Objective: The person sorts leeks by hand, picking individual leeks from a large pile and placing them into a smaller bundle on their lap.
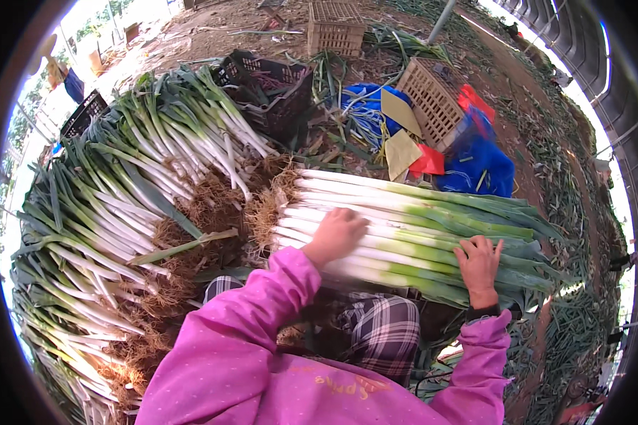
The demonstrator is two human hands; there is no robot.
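Several leeks (404,237) lie mid-frame under my spread, empty right hand (479,263) and curled left hand (339,232), its grip unclear. I'm seemingly aligning; roots (264,218) need levelling next.

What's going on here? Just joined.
A person in a pink top has both bare hands on a row of leek-like stalks laid side by side, roots to the left. The left hand is over the white stems, the right hand on the green leaves. A larger pile lies to the left, and a dark crate stands beyond.
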